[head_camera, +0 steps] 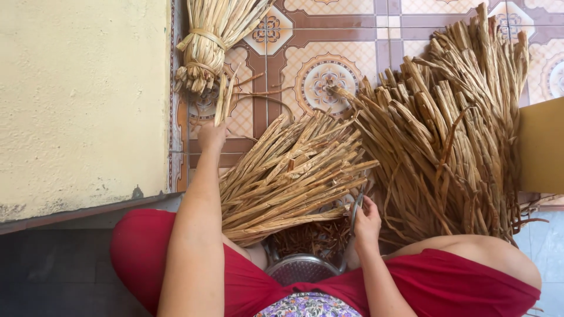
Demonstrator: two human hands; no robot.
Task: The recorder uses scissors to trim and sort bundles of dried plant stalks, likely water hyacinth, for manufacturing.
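1. Straw-coloured dried stalks fill my view: a loose pile of cut stalks (pixel 288 176) lies on the tiled floor (pixel 329 41) between the knees, its pieces fanning up and to the right.
2. My left hand (pixel 211 136) reaches forward, its grip closed around a few short stalks (pixel 222 103) that stand nearly upright from the fist, long axis pointing away from me.
3. Those held stalks almost touch the lower end of a tied bundle (pixel 205 47), which lies just beyond the fingers, beside the pale wall (pixel 82 100), its long axis running up and slightly right.
4. The left hand is far nearer the bundle than the right; the bundle sits straight ahead of the grip.
5. My right hand (pixel 367 223) rests low near the lap, its grip closed on a thin metal blade or scissors (pixel 356 206); I cannot tell which.
6. An untrimmed heap of long stalks (pixel 452 135) spreads to the right of that hand.
7. Below the cut pile, a metal bowl (pixel 299 267) holds darker scraps.
8. At the right edge a plain brown cardboard panel (pixel 541 147) stands, with no label that I can see.
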